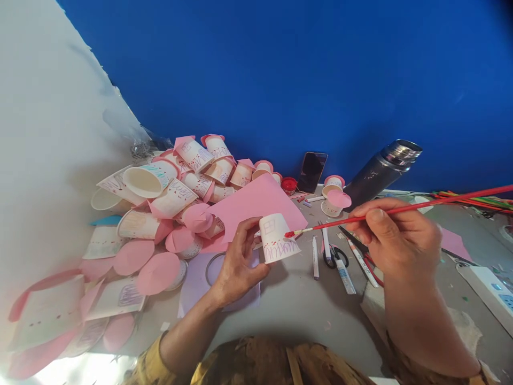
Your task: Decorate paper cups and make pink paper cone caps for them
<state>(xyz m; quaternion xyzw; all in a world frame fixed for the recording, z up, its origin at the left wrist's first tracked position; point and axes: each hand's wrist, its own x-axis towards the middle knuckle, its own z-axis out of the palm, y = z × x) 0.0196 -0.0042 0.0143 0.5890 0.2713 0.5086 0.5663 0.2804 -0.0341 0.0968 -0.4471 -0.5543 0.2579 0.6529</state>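
Observation:
My left hand (239,264) is closed around a small white paper cup (276,238), held upside down and tilted, with pink scribbles and red dots on its side. My right hand (390,232) pinches a long red-handled paintbrush (401,209). Its red-tipped bristles touch the cup's side near the rim. Both hands hover just above the grey table (296,310).
A heap of decorated paper cups with pink cone lids (172,203) fills the left. A pink sheet (256,206), a red paint pot (288,185), a phone (312,171), a steel flask (380,171), scissors (334,256), markers (344,275) and a power strip (489,289) lie around.

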